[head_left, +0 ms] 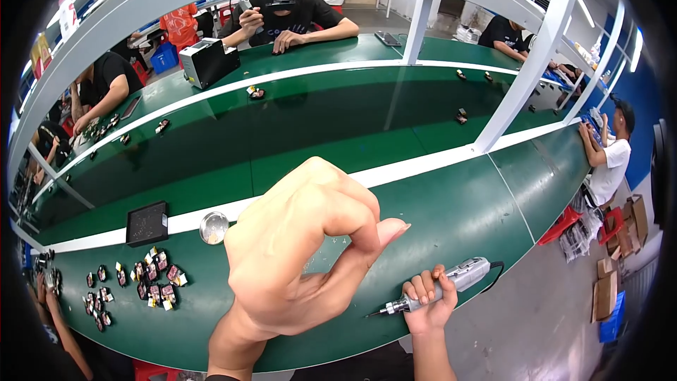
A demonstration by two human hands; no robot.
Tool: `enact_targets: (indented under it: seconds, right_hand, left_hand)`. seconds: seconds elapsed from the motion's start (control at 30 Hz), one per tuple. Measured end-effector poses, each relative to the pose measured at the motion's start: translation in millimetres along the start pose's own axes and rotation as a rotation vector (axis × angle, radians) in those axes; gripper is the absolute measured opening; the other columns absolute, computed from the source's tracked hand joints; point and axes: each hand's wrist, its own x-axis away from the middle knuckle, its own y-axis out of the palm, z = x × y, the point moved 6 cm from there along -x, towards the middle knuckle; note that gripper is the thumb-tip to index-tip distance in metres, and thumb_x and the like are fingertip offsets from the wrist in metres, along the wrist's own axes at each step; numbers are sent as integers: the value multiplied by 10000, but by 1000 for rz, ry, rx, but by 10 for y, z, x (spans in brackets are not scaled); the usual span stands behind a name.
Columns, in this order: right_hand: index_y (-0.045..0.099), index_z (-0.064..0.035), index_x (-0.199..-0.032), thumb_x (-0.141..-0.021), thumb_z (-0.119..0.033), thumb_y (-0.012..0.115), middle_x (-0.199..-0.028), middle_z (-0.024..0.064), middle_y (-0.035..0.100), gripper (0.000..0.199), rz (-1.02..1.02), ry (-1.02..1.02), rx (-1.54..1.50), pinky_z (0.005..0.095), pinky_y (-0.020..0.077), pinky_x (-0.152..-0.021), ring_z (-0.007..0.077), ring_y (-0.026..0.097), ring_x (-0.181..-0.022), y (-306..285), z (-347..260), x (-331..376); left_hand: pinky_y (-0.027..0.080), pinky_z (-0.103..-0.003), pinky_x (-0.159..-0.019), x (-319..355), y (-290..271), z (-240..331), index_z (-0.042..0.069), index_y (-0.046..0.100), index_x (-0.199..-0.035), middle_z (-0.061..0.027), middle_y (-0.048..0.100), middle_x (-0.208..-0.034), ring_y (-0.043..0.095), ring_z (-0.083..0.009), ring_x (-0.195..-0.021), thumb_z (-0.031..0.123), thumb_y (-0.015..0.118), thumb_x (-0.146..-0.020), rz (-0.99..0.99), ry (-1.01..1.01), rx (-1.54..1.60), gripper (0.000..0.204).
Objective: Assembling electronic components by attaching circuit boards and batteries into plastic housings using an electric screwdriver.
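- Left hand point(303, 247) is raised closest, fingers curled toward the thumb; whether anything is pinched cannot be told
- Electric screwdriver point(471, 273) is wrapped by the right hand's point(431, 300) fingers, bit apparently kept free
- Dark modules point(156, 275), round dish point(214, 220) and black tray point(165, 221) are set leftward, presumably for easy reach

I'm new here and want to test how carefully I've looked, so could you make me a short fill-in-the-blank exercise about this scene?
1. The right hand grips an electric screwdriver whose bit points toward the picture's ______ side.
2. The left hand hides part of the table, whose top is coloured ______.
3. The shallow tray beside the round dish is coloured ______.
4. Of these two hands, the one nearer the cluster of small parts is the ______ one.

Missing words: left; green; black; left.
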Motion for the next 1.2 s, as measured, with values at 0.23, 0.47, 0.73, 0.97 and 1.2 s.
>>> enact_targets:
  seconds: [0.23, 0.47, 0.73, 0.97, 1.2]
  right_hand:
    - [525, -73, -876, -906, -162, 527, -553, -13, 368, 94, 0, 7, 3, 268, 370, -573, 98, 378, -494, 5, -3, 5]
    - [532, -85, -881, -887, -147, 533, -547, -7, 364, 62, -4, 22, -2, 281, 359, -568, 113, 374, -501, -25, -1, -10]
    - [533, -83, -879, -885, -146, 540, -550, -7, 361, 65, -21, 25, 1, 281, 361, -568, 113, 375, -502, -10, 23, -11]
    - [516, -81, -872, -888, -151, 540, -551, -7, 363, 76, 0, 31, -7, 281, 357, -564, 113, 372, -501, -13, 22, -4]
    - [517, -79, -869, -895, -157, 537, -550, -9, 365, 84, -10, 21, -2, 281, 354, -562, 111, 369, -495, 10, 5, 2]
  left_hand:
    - [393, -240, -544, 28, 55, 1, 61, 482, -739, -79, 578, -664, 513, -126, -600, -155, 720, -656, -17, -84, 47, 332]
    - [395, -228, -569, 58, 73, -123, 61, 458, -727, -78, 561, -658, 495, -111, -616, -140, 697, -681, -18, -292, 160, 315]
    - [399, -216, -578, 103, 40, -183, 53, 454, -722, -75, 556, -674, 489, -95, -619, -140, 692, -680, -32, -313, 144, 310]
    - [402, -215, -581, 94, 1, -210, 51, 459, -717, -77, 561, -680, 499, -97, -614, -140, 690, -685, -28, -291, 135, 301]
    - [404, -213, -581, 82, 7, -224, 51, 455, -716, -76, 563, -683, 500, -92, -622, -140, 686, -690, -37, -301, 133, 301]
